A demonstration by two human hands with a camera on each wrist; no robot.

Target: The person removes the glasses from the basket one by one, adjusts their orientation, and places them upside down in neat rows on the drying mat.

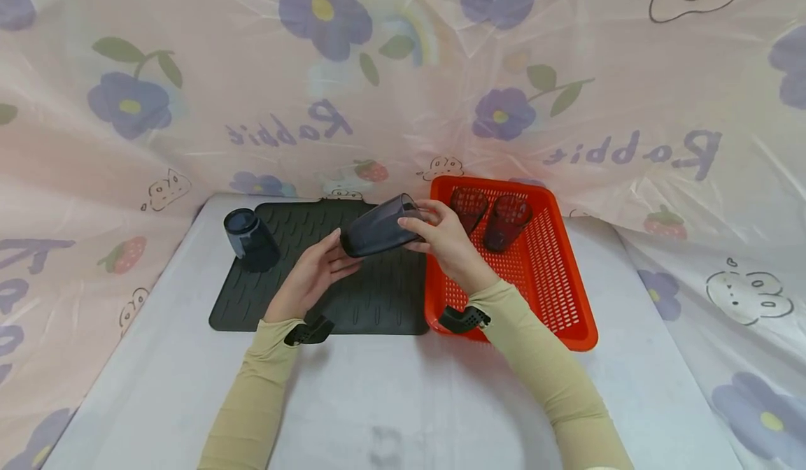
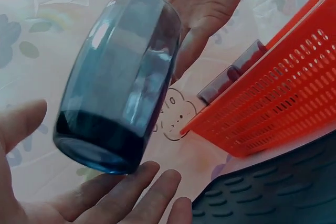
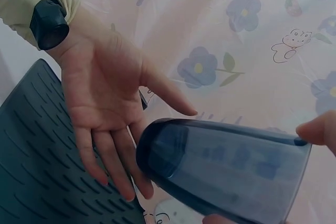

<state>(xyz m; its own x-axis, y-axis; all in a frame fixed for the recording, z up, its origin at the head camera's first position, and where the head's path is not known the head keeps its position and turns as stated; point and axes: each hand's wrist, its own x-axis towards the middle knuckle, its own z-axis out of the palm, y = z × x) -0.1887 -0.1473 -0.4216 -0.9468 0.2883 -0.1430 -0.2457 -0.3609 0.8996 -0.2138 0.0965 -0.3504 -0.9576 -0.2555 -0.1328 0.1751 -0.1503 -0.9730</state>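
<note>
A dark blue-grey glass tumbler (image 1: 380, 229) is held tilted over the mat, its rim toward the right and its thick base toward the left. My right hand (image 1: 455, 241) grips it near the rim, thumb on one side and fingers on the other. At the base end, my left hand (image 1: 313, 272) spreads with straight fingers, palm facing the tumbler. In the left wrist view the tumbler (image 2: 118, 80) shows its base just above the left fingers (image 2: 152, 192). The right wrist view shows that left hand (image 3: 107, 87) open beside the base.
A second dark tumbler (image 1: 253, 243) stands upside down on the left of the black ridged drying mat (image 1: 384, 302). At the right, an orange-red perforated basket (image 1: 569, 295) contains two more tumblers, one of them leaning (image 1: 506, 222). A printed curtain (image 1: 403, 106) hangs behind the white table (image 1: 378, 400).
</note>
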